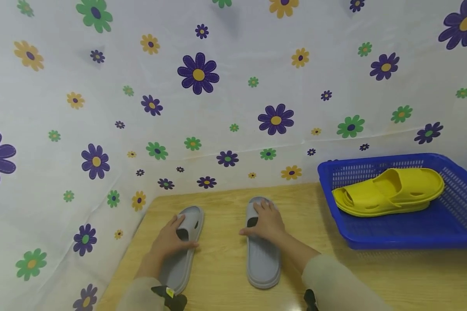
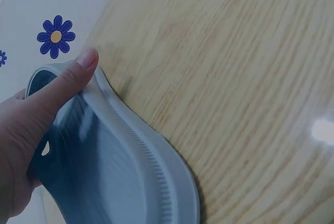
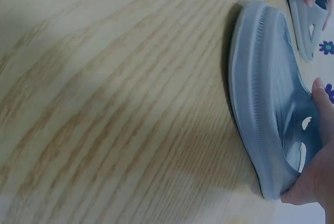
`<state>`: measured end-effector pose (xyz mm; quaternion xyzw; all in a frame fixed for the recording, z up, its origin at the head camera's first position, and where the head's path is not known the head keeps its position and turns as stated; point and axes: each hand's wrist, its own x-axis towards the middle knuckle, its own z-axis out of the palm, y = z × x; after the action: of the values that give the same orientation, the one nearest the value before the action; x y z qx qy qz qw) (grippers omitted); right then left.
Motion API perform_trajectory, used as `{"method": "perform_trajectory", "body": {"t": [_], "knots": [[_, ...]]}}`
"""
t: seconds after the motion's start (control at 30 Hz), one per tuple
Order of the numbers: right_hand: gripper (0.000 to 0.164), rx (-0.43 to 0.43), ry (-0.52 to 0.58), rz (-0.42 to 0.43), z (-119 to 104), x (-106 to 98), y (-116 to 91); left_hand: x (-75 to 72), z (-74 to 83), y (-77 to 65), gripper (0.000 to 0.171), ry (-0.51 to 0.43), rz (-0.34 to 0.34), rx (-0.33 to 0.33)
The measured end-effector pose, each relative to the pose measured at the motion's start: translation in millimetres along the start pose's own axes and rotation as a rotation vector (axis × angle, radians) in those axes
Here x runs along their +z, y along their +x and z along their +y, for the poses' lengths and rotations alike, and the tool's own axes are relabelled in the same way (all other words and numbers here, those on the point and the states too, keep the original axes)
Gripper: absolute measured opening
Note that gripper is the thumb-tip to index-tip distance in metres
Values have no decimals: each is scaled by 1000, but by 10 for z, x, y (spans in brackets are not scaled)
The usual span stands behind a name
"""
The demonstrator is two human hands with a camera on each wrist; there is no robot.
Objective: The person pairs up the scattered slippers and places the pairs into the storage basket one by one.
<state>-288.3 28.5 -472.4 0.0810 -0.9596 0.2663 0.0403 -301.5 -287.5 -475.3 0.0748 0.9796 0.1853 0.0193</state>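
Pale sleeves (image 1: 336, 283) lie closest in the head view, which alone shows yellow slippers (image 1: 416, 185) in a blue basket (image 1: 412, 242); both wrist views add ribbed sole edges. On the wooden table (image 1: 222, 276), left hand (image 1: 169, 239) and right hand (image 1: 268, 222) each straddle and grip a strap, thumbs inward, of left grey slipper (image 1: 177, 268) and right grey slipper (image 1: 262, 263).

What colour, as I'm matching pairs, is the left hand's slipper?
The slipper is grey, clearest in the head view.
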Motion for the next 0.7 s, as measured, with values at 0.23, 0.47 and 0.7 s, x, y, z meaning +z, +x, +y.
{"method": "perform_trajectory", "body": {"t": [0.23,0.47,0.7], "knots": [[104,6,67,-19,58,-7,59,-42,-57,86,115,-30,-47,10],[105,2,136,0,103,28,68,-97,-123,167,117,-34,-71,59],[107,8,105,3,187,89,96,-65,-157,212,117,-60,-80,155]]}}
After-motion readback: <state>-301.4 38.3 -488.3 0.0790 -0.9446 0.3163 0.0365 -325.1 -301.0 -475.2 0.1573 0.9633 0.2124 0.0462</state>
